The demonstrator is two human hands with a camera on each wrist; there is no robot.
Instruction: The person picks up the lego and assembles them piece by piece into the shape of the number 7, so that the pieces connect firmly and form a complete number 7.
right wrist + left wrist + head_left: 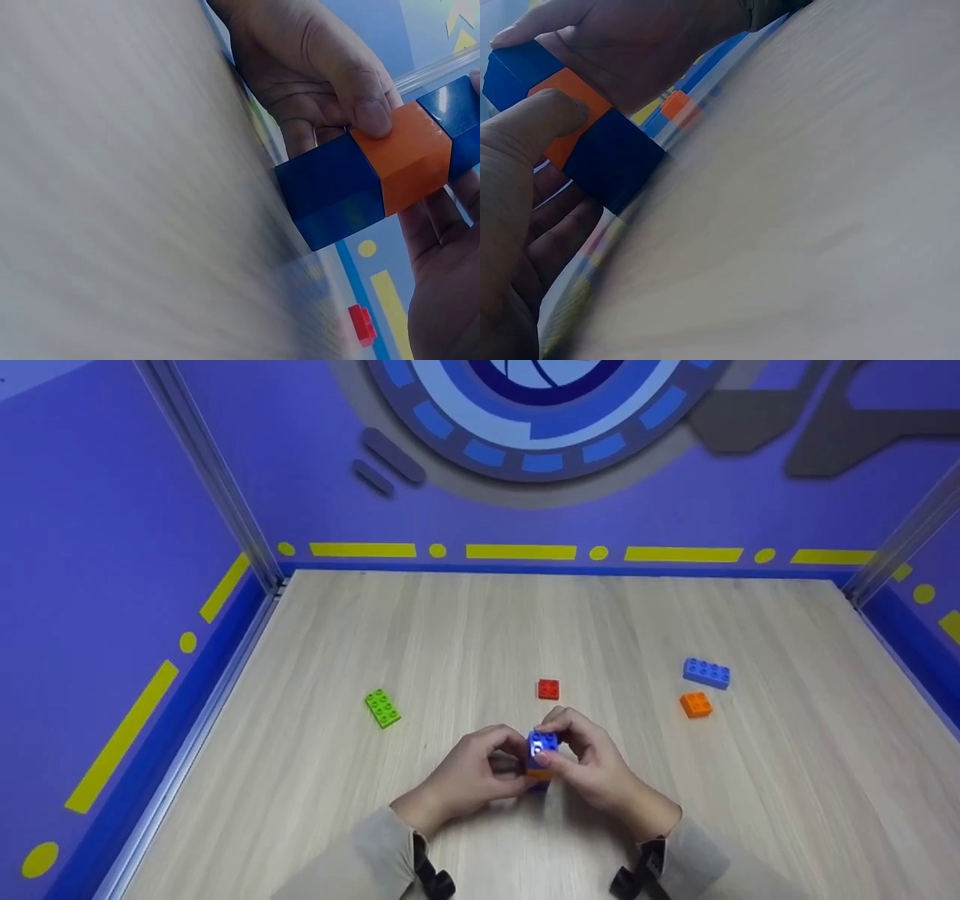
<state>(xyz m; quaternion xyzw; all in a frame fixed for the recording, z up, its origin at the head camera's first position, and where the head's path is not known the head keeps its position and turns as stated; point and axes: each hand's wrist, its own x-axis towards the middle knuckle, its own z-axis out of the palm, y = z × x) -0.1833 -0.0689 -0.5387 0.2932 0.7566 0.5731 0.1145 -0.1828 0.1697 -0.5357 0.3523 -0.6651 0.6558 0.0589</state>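
Near the front middle of the table, both hands hold an upright stack of toy building bricks. It has a blue top brick (542, 742), an orange brick (414, 154) in the middle and a blue bottom brick (330, 191). My left hand (478, 771) grips the stack around its middle, its thumb on the orange brick. My right hand (596, 761) pinches the top blue brick between thumb and fingers. Whether the stack's base touches the table cannot be told. Just beyond the hands lies a small red brick (548, 689).
On the wooden table (450, 637), a long green brick (382, 709) lies to the left. Over on the right are a long blue brick (706, 673) and a small orange brick (696, 705). Blue walls (247, 450) enclose the back and both sides.
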